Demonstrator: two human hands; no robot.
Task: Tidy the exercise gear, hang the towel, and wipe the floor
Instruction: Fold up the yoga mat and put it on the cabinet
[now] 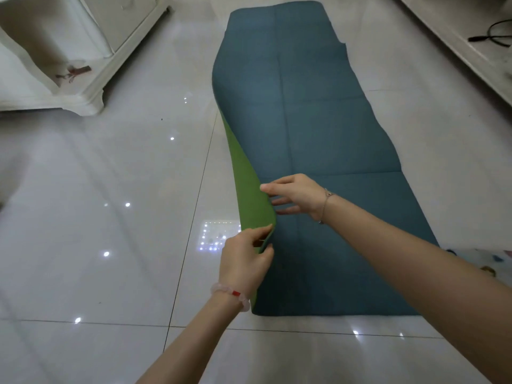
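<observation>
A long teal exercise mat lies on the glossy white tile floor, stretching away from me. Its left long edge is lifted and curled over, showing the green underside. My left hand pinches that raised edge near the mat's near end, thumb and fingers on either side. My right hand grips the same edge a little farther up, thumb on top and fingers beneath the fold. No towel or cloth shows in this view.
A white cabinet with carved feet stands at the back left. A pale low unit with a black cable runs along the right. Patterned fabric peeks in at the right edge. Open tile floor spreads to the left.
</observation>
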